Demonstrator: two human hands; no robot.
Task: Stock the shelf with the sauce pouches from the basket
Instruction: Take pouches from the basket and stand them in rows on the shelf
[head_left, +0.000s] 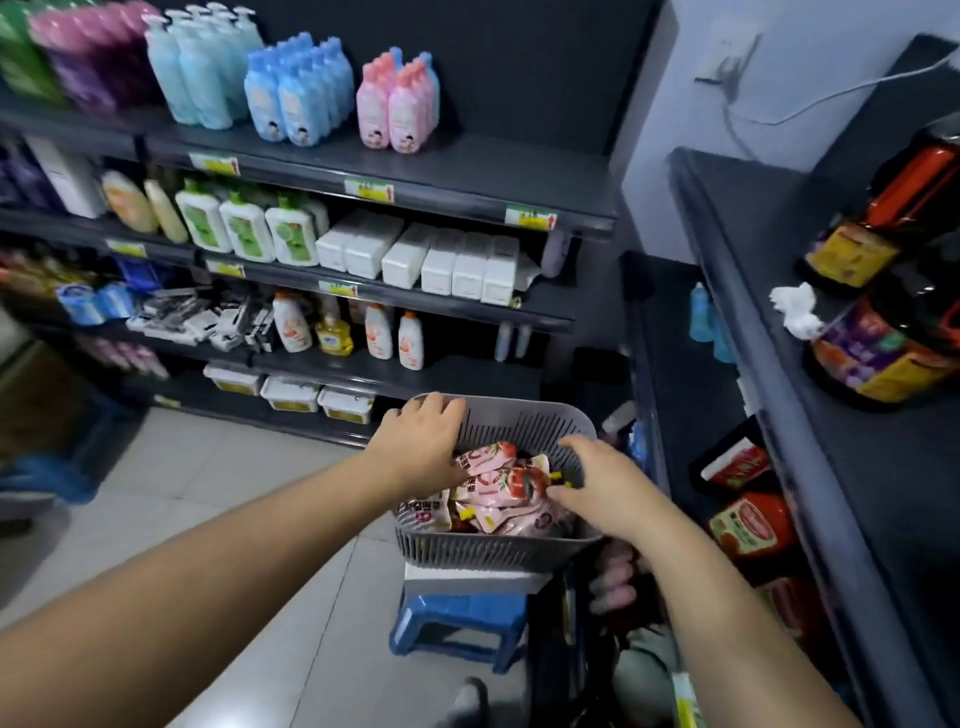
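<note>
Right grip (597, 478) curled, seemingly pinching sauce pouches (501, 486)

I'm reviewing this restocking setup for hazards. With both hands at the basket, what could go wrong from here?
The basket sits on a white box atop a blue stool, so a tug by the right hand might tip the stack. The sauce pouches lie heaped, so lifting one could drag others over the rim.

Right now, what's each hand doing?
Left hand: open, resting on the basket rim.
Right hand: on the sauce pouches; grip cannot be told.
</note>
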